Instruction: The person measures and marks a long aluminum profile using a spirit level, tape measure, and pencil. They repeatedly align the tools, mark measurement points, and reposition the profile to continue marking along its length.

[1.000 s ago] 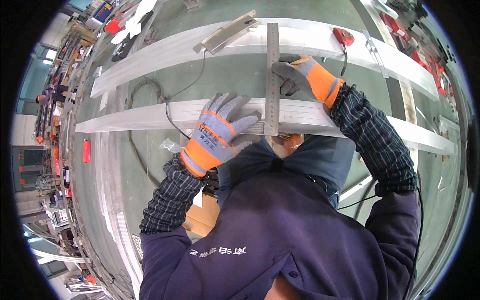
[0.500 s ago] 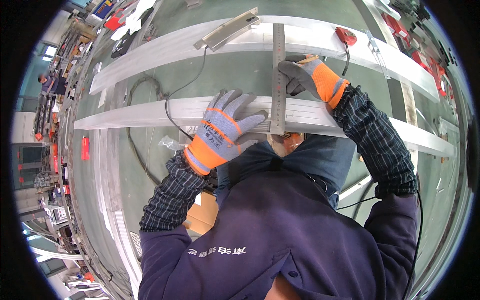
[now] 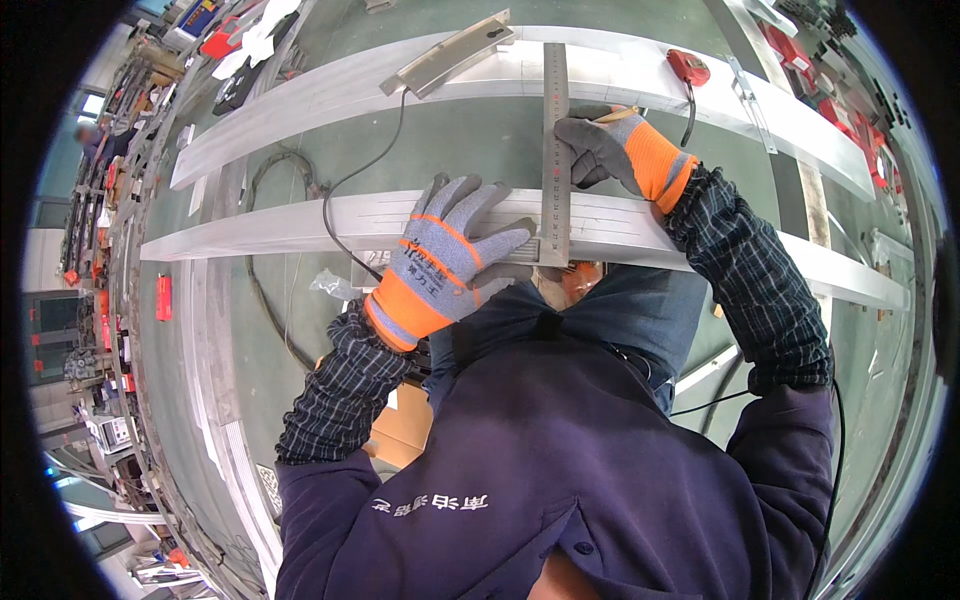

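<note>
A steel square with a ruled blade (image 3: 556,150) spans from the near white metal beam (image 3: 290,222) to the far white beam (image 3: 620,85). My left hand (image 3: 445,250), in a grey and orange glove, rests on the near beam with its fingers spread. Its thumb reaches toward the square's foot, beside the blade's lower end. On the other side of the blade, my right hand (image 3: 620,150) is closed around a thin, yellowish pencil (image 3: 617,115). Its fingertips are at the blade's right edge, above the gap between the beams. The pencil's tip is hidden.
A bent metal plate (image 3: 450,55) with a dark cable lies across the far beam. To the right sit a red tape measure (image 3: 688,68) and a slotted metal strip (image 3: 752,103). A cardboard box (image 3: 400,430) is at lower left. Another person (image 3: 100,140) is far left.
The whole view has shifted slightly. Both hands and the square keep about the same places on the beams.
</note>
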